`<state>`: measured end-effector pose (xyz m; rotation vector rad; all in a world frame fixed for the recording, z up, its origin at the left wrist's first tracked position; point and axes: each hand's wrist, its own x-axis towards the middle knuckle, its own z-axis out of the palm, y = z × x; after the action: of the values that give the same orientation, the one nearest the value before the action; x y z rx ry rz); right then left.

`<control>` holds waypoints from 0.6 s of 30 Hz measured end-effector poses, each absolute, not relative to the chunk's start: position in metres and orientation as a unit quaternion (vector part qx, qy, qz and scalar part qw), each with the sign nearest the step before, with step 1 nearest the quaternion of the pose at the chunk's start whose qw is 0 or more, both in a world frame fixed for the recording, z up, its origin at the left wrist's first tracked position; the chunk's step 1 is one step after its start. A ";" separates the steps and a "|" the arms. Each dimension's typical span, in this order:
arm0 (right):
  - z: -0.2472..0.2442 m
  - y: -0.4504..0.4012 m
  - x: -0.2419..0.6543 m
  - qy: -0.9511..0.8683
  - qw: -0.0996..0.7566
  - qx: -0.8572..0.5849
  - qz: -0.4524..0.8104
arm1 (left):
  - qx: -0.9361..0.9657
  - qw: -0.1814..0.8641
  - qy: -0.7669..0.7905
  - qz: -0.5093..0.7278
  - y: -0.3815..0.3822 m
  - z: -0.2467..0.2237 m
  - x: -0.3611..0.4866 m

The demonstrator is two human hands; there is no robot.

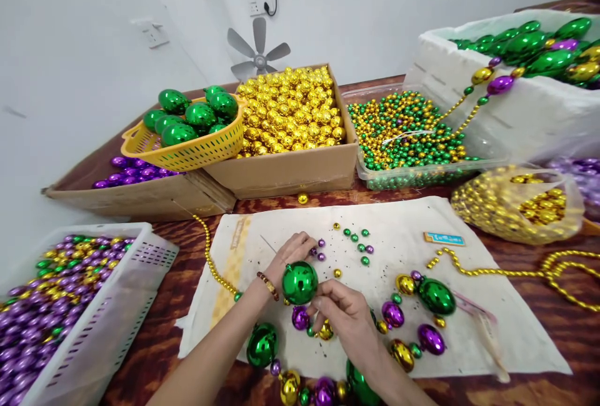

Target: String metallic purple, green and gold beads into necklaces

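My left hand point(293, 250) reaches over the white cloth point(394, 225), its fingertips by several small purple beads point(321, 257). A large green ball point(300, 282) hangs in front of its wrist, hiding part of it. Beside that ball, my right hand point(344, 315) has thumb and fingers pinched together; what they hold is too small to make out. Around and below my hands curves a strand of green, purple and gold balls point(324, 390). A thin needle point(269, 244) shows left of my left hand. Small green beads point(364, 260) lie loose further back.
Gold balls fill a cardboard box point(285, 172), with a yellow basket point(187, 155) of green balls beside it. A white crate point(107, 325) is at left. Behind right are a clear tub point(398, 178), a foam box point(469, 100) and a bag of gold beads point(487, 206).
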<state>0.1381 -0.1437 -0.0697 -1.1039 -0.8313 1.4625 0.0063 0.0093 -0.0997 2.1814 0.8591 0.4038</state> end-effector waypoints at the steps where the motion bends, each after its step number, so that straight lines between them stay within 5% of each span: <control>1: -0.070 -0.144 0.138 -0.348 0.535 -0.467 0.612 | 0.846 0.380 0.335 0.162 0.010 -0.102 0.008; 11: -0.077 -0.139 0.141 -0.366 0.505 -0.504 0.598 | 0.404 0.705 0.394 0.430 0.002 -0.054 -0.027; 18: -0.080 -0.139 0.140 -0.405 0.477 -0.518 0.584 | 0.243 0.756 0.320 0.517 -0.020 -0.031 -0.041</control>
<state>0.1400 -0.1387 -0.0803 -1.2647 -0.9907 1.4257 -0.0409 -0.0196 -0.0310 0.5296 0.6974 1.1285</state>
